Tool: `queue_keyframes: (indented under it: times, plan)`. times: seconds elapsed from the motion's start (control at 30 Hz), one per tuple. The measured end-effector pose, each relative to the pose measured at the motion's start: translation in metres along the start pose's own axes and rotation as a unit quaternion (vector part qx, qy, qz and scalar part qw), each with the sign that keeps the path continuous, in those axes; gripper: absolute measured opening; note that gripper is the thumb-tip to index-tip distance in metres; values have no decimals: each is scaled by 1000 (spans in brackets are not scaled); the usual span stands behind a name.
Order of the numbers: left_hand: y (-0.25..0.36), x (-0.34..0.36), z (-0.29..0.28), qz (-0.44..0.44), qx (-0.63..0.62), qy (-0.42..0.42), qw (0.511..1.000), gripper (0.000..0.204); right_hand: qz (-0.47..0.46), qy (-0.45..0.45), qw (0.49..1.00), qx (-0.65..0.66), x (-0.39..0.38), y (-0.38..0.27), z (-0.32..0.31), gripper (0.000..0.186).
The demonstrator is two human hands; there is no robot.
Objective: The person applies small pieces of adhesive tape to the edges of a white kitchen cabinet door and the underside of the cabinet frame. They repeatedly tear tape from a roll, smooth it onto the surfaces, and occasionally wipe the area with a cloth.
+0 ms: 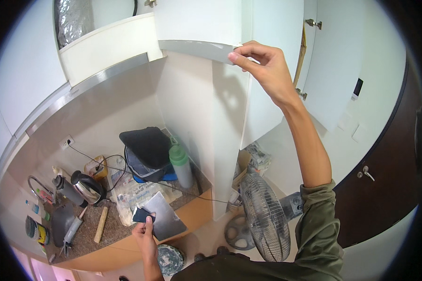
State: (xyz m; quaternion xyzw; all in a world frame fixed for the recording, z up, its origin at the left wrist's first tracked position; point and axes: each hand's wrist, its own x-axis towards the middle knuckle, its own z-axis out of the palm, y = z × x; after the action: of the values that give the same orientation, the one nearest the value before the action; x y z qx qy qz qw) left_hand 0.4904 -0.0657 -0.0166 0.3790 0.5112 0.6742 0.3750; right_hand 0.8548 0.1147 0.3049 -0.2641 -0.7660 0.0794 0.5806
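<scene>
The person's left hand [144,229] is holding a wide flat metal scraper with a dark handle [160,216] low in front of the body, the fingers curling closed around the handle and the grey blade angling out over the edge of the speckled stone countertop [86,234]. Just below it a round paint-spattered tin [170,258] is sitting on the floor, and beside that a standing fan with a grey wire cage [266,216] is standing. On the countertop a steel electric kettle [88,186], a wooden-handled tool [101,225] and a green-lidded plastic bottle [180,165] are resting near a dark-covered bucket [147,154]. Farther up, the right hand [262,65] is reaching to the bottom corner of the white upper cabinet door [199,28], thumb and forefinger pinching shut on a small strip of pale tape [237,46] at the door's lower edge
</scene>
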Motion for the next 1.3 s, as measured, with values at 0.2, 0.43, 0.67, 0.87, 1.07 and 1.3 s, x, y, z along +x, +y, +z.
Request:
queue_keyframes:
  times: [0.2, 0.43, 0.67, 0.87, 1.07, 1.3]
  plan:
    - [-2, -2, -6, -31, 3, 2, 1000, 26, -43, 137, 971, -190, -14, -20, 18, 18]
    - [-23, 0, -16, -96, -40, -25, 994, 27, -126, 98, 945, -286, -33, -73, 24, 19]
    - [-66, -8, -30, -158, -72, -46, 984, 31, -39, -187, 907, -375, -91, -132, 52, 14]
    - [-122, -10, -47, -145, -134, -27, 980, 29, 140, -203, 880, -407, -111, -165, 57, 10]
    - [-169, 4, -57, -177, -114, -73, 975, 34, 250, -221, 839, -431, -130, -196, 74, 16]
    - [-199, 5, -65, -176, -106, -146, 968, 40, 310, -244, 831, -393, -151, -206, 77, 9]
